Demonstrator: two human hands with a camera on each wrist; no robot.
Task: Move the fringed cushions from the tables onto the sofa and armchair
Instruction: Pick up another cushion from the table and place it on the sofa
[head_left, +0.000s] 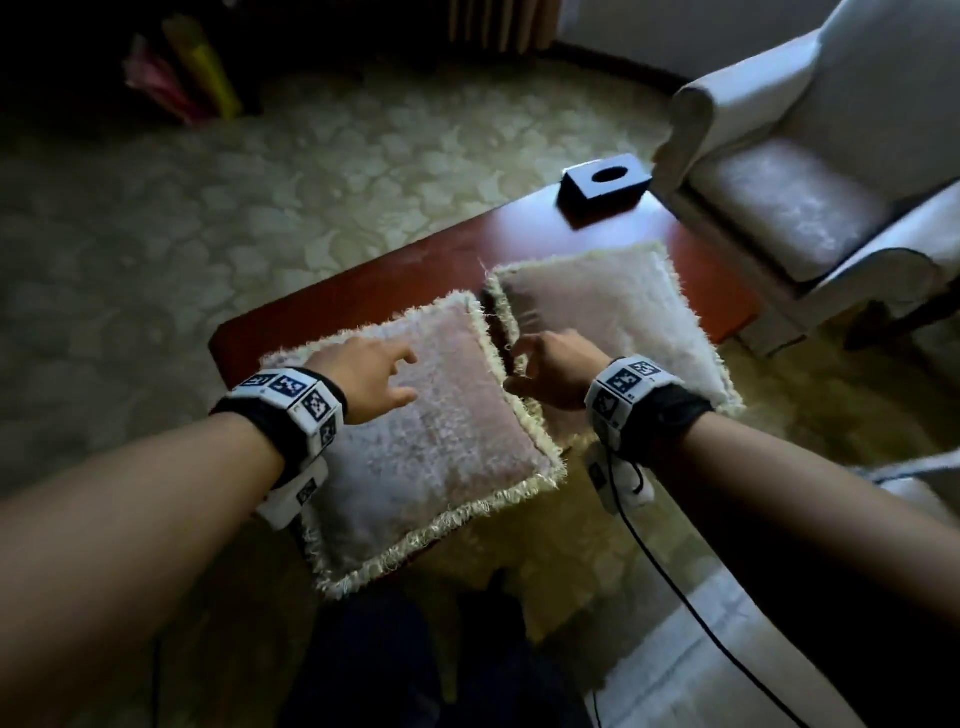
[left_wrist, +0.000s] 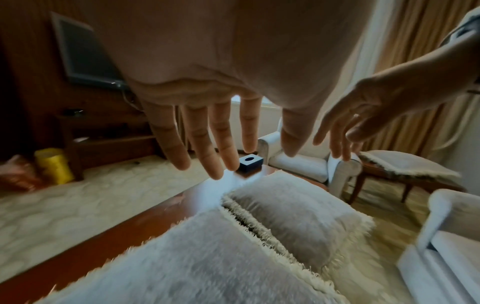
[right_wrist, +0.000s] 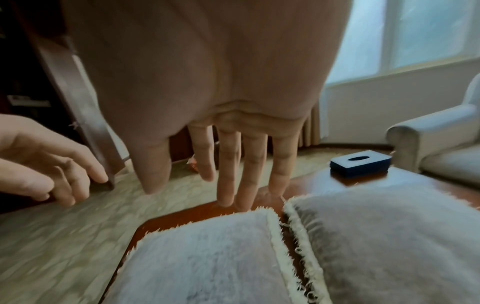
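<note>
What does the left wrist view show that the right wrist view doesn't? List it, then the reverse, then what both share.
Only the left wrist view: a third cushion on a side table, a wall screen, a yellow bag.
Only the right wrist view: the window.
Both: two cushions on the red table, the dark tissue box, the armchair, both open hands hovering above.

Near cushion (head_left: 415, 457): pale pink-grey plush face, cream fringe border. Far cushion (head_left: 613, 317): same pink-grey plush, same cream fringe. Table (head_left: 395, 280): glossy red-brown wood. Tissue box (head_left: 602, 182): dark navy, black oval opening on top. Armchair (head_left: 810, 171): white-cream, faint floral sheen on seat cushion. Carpet (head_left: 260, 192): beige-olive with pale scalloped, cloud-like pattern. Wrist bands (head_left: 291, 405): black straps, white blocks bearing black-and-white square markers.
</note>
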